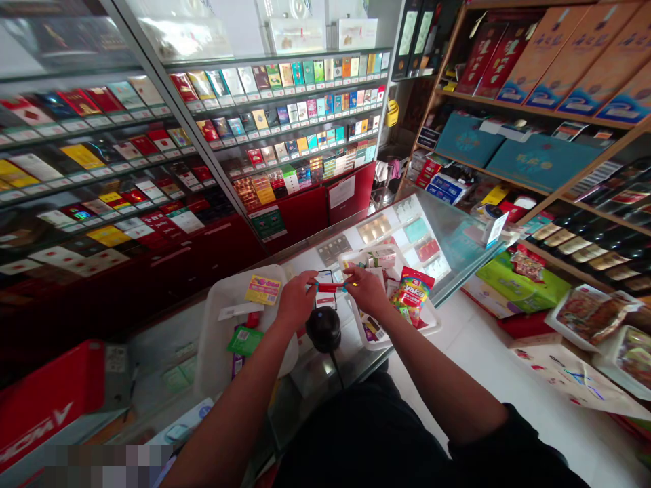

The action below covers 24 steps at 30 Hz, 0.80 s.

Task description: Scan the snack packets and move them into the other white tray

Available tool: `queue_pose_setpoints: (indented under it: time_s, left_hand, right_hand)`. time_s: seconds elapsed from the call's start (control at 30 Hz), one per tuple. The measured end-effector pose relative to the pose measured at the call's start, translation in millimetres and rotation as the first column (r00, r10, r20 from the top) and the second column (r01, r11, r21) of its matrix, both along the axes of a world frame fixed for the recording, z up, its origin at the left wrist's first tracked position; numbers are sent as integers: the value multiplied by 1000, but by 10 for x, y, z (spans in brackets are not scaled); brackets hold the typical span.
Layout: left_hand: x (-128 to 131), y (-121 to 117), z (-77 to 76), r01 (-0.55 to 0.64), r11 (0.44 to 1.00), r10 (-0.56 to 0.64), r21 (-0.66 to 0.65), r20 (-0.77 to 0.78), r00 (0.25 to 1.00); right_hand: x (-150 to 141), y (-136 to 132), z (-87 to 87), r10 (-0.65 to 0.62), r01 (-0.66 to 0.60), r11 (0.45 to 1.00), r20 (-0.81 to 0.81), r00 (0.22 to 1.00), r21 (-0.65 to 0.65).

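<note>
A small red packet [331,288] is pinched at its left end by my left hand [299,293] and at its right end by my right hand [365,290]. Behind and below it lies a smartphone [325,276] with a lit screen, partly covered. Nearer to me stands a round black device [324,329] with a cable. To the left, a white tray [211,339] holds a yellow packet [263,289], a green packet [245,340] and other small items. On the right, another white tray [435,324] carries a colourful candy bag [413,293] and several packets.
Under everything is a glass counter [310,373]. Shelves of small boxes [285,74] line the far wall. A red and grey box [55,400] stands at the left end of the counter. Bottles [584,237] and cartons [544,61] fill the right-hand shelves; white tubs [580,315] stand lower.
</note>
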<state>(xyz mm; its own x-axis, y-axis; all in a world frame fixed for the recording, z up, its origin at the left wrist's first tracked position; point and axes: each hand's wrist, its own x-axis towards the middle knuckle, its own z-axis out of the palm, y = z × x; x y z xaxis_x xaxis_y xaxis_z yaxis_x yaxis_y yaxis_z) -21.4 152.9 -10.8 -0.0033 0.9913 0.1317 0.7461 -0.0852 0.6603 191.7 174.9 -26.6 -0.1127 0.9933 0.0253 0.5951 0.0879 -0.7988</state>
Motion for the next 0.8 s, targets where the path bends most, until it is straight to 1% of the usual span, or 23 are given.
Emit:
queue_pose_setpoints:
  time_s: [0.17, 0.33, 0.47, 0.57, 0.7, 0.8]
  left_hand:
    - [-200, -44, -85, -45, 997, 44, -61, -16, 999]
    - [-350, -124, -145, -73, 996, 71, -56, -37, 997]
    - [-433, -189, -180, -85, 993, 83, -76, -32, 996]
    - [-495, -224, -246, -98, 991, 96, -90, -28, 995]
    - [-557, -255, -343, -125, 986, 123, -112, -19, 992]
    - [-569, -278, -361, -138, 984, 136, -116, -21, 990]
  right_hand:
    - [-172, 48, -98, 86, -87, 996, 53, 995, 23]
    - [-327, 58, -199, 146, -148, 989, 61, 987, 27]
    - [-412, 63, -253, 196, -197, 980, 65, 979, 19]
    - [-455, 72, -307, 232, -233, 972, 86, 969, 6]
    - [-501, 84, -381, 240, -242, 970, 135, 961, 5]
    - [-530, 89, -395, 256, -258, 966, 153, 954, -5]
